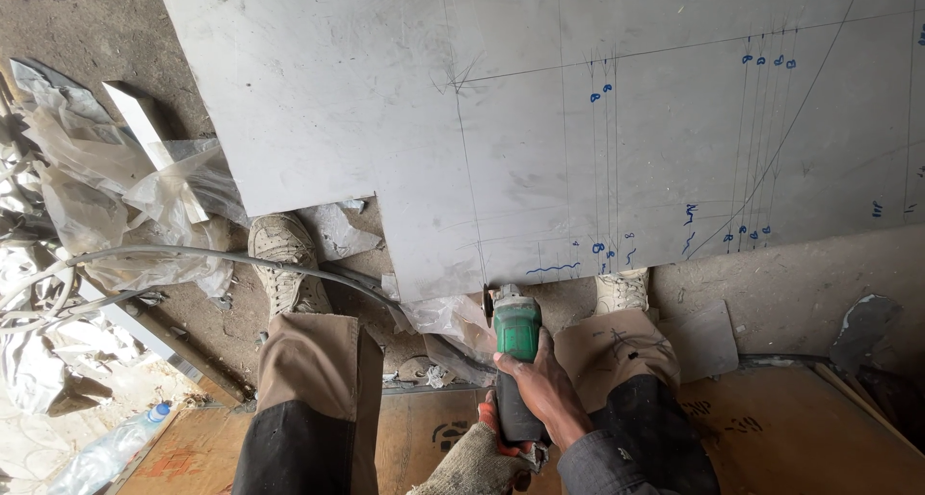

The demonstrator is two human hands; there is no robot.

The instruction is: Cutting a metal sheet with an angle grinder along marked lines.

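— Where was the angle grinder (516, 333)?
— Low in the head view, between the person's knees, its green body pointing up at the near edge of the grey metal sheet (578, 119). Its disc end sat right at that edge, beside a scribed line.

— And the grip on it?
— The right hand (540, 384) was bare, its fingers closed around the grinder's body from above. The left hand (479, 459), in a worn knit glove, was wrapped around the dark rear of the tool, just below the right one.

— What lay around?
— The sheet carried pencil lines and blue marks. Two dusty shoes (281, 261) stood at its edge on the dirt floor. A grey cable (193, 254) ran leftward past crumpled clear plastic (116, 187), and a plastic bottle (111, 450) lay at the lower left.
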